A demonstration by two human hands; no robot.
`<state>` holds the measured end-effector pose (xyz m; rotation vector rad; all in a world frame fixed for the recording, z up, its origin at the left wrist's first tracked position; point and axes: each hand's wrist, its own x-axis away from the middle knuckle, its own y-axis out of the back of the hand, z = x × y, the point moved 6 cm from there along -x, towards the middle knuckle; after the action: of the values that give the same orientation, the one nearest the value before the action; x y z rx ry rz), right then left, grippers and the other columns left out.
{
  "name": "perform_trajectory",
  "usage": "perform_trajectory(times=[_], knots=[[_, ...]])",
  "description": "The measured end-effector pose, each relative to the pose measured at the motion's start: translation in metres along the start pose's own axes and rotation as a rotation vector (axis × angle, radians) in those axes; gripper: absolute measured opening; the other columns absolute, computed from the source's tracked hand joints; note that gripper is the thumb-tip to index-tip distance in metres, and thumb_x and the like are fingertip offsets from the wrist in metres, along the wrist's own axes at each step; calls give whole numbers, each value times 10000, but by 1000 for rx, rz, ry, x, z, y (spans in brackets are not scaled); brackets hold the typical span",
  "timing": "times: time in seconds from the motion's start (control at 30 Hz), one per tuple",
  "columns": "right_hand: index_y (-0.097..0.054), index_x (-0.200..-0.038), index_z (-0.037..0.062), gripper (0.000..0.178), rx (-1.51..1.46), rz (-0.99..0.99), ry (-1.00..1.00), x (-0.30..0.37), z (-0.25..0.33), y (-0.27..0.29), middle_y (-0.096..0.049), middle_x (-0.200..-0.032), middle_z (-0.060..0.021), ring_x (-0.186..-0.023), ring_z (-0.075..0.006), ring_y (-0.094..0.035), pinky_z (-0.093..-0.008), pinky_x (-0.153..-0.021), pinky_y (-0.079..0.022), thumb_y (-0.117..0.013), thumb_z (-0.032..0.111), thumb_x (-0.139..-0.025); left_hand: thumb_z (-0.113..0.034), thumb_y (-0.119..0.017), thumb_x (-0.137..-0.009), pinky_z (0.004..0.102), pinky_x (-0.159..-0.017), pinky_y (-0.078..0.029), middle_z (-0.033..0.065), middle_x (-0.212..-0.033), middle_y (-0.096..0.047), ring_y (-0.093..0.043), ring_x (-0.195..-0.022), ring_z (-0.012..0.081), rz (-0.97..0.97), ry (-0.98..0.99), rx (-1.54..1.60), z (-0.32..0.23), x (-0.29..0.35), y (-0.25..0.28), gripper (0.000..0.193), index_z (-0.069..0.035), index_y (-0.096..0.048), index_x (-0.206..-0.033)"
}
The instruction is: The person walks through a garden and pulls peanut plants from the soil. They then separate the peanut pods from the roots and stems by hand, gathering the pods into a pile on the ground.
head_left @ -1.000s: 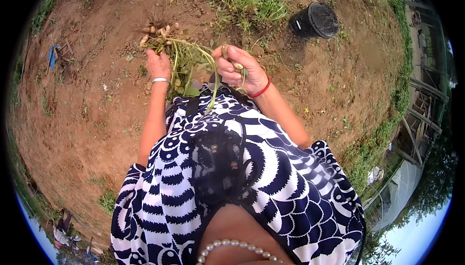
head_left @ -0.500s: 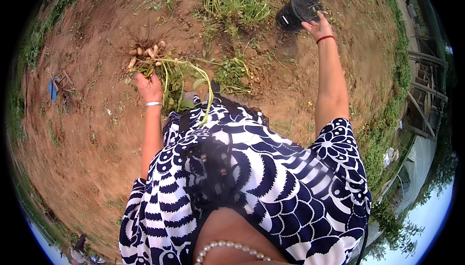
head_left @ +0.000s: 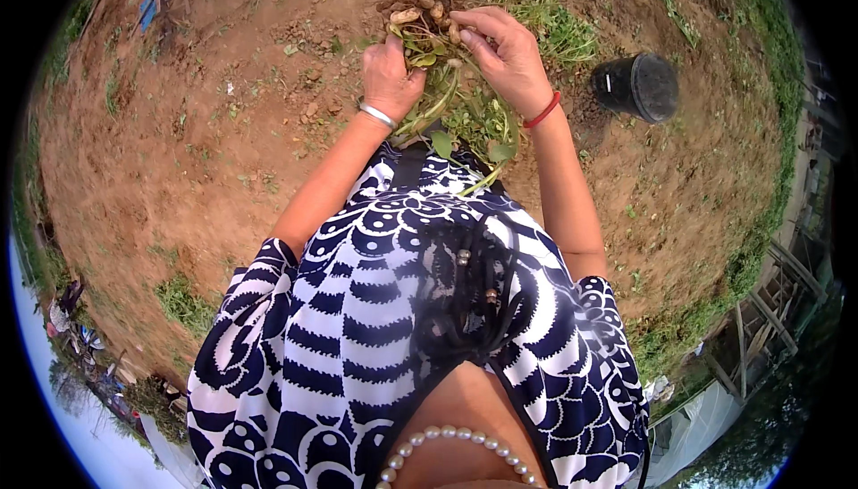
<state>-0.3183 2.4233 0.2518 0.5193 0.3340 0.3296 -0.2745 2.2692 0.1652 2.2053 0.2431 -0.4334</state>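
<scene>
Left hand (head_left: 391,78) gripping the plant (head_left: 447,91) near its roots. Right hand (head_left: 513,58) pinching a peanut (head_left: 455,34) at the root end. Plant's in front of the person, bucket (head_left: 655,87) off right.

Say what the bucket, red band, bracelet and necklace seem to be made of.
Bucket: probably plastic, black and slightly dusty, with a smooth wall. Red band: likely cord or thread, thin and without shine, but too small to be sure. Bracelet: apparently polished silvery metal, since it catches bright light. Necklace: glossy, cream, round beads, either pearl or imitation; I can't tell.
</scene>
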Motion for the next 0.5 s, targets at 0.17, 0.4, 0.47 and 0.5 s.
perform_trajectory(times=[0.17,0.4,0.47,0.5], knots=[[-607,-996,35,272,148,97,83,-4,-8,-15,-552,-877,-127,-810,-305,-565,-361,-702,-467,-617,30,-725,-122,-583,-636,419,-735,-379,155,-730,-561,-536,-732,362,20,83,50,-4,4,-1,357,3,-437,-937],[-578,-895,-2,173,147,103,-36,7,-11,-21,-514,-822,-135,-755,-296,-548,-362,-662,-457,-628,39,-735,-146,-585,-665,435,-721,-386,168,-732,-578,-554,-746,375,11,190,86,8,9,3,350,-6,-420,-940],[-549,-858,-7,146,166,87,-70,12,-18,-24,-522,-823,-114,-701,-257,-544,-337,-621,-450,-633,28,-744,-154,-596,-698,419,-739,-401,165,-768,-596,-578,-756,346,31,210,72,11,9,3,366,7,-423,-977],[-537,-853,-2,140,216,79,-90,15,-19,-24,-524,-819,-117,-702,-269,-547,-340,-619,-449,-625,23,-746,-158,-602,-715,411,-748,-409,164,-787,-606,-590,-761,332,42,219,65,12,10,2,374,13,-424,-996]])
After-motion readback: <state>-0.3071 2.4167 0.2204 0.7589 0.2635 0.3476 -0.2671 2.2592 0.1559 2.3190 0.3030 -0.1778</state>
